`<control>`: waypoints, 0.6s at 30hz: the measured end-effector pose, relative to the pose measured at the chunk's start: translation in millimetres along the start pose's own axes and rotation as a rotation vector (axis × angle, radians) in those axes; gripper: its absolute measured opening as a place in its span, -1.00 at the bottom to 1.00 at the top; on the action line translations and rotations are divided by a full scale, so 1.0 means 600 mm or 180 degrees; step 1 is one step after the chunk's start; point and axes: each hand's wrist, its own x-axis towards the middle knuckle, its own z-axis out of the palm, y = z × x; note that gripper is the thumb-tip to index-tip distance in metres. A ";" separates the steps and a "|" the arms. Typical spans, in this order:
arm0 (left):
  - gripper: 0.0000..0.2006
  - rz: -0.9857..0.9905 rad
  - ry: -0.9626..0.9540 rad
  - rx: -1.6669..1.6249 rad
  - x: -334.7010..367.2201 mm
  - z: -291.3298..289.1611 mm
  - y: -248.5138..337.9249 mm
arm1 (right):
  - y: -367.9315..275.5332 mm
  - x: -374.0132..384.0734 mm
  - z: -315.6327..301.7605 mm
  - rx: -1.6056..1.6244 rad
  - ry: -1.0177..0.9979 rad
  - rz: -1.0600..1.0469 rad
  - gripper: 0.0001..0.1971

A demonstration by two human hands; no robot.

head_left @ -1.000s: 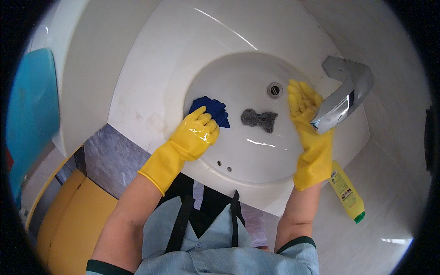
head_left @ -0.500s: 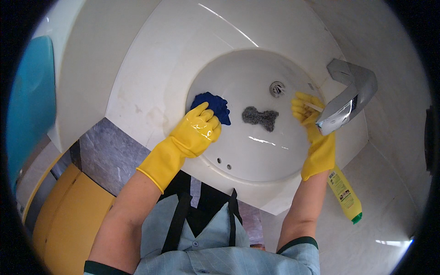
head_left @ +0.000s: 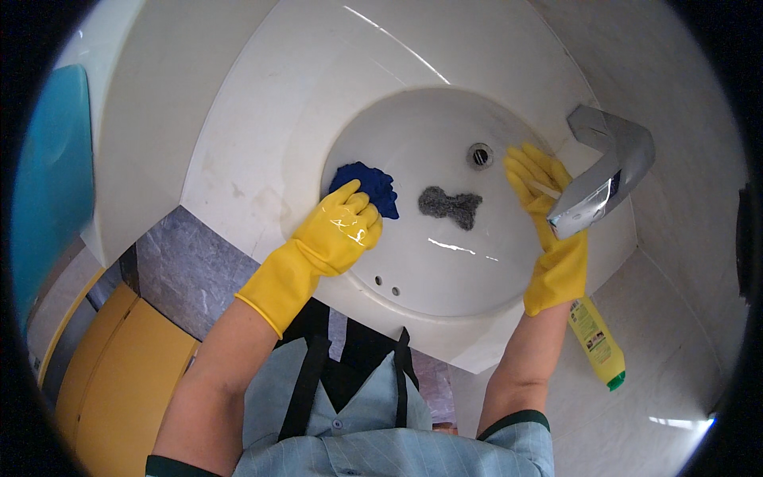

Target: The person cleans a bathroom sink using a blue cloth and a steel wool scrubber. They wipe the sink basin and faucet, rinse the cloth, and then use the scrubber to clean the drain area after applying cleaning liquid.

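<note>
Two yellow-gloved hands at the white basin [head_left: 441, 290], one at the cloth, one under the faucet!
Here's the left hand [head_left: 342, 229], fingers curled against the blue cloth [head_left: 364, 181] at the basin's left side (whether they're gripping it, the view can't tell), while the right hand [head_left: 538, 176] spreads flat, fingers extended, beneath the chrome faucet [head_left: 616, 163]; between them lies the grey scouring pad [head_left: 450, 207], just below the drain [head_left: 480, 157].

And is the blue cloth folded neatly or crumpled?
Crumpled: the blue cloth shows an uneven outline and creases, partly under the left hand.
</note>
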 end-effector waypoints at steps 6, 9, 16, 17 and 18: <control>-0.67 0.0018 -0.0024 -0.0013 0.002 -0.004 0.000 | -0.022 -0.027 -0.008 -0.0764 0.0156 0.0086 -0.31; -0.68 0.0054 -0.0022 -0.0018 0.004 -0.006 -0.001 | -0.008 -0.011 -0.016 -0.0216 0.0318 -0.0221 -0.28; -0.69 0.0010 -0.0064 -0.0008 0.009 -0.011 0.002 | 0.082 -0.024 -0.022 -0.2223 0.0609 -0.0672 -0.33; -0.70 -0.0009 -0.0039 0.0031 0.009 -0.010 0.004 | 0.118 -0.023 -0.026 -0.2761 0.0825 -0.0779 -0.33; -0.70 -0.0014 -0.0009 0.0075 0.008 -0.006 0.005 | 0.152 -0.021 -0.028 -0.3291 0.1065 -0.0883 -0.32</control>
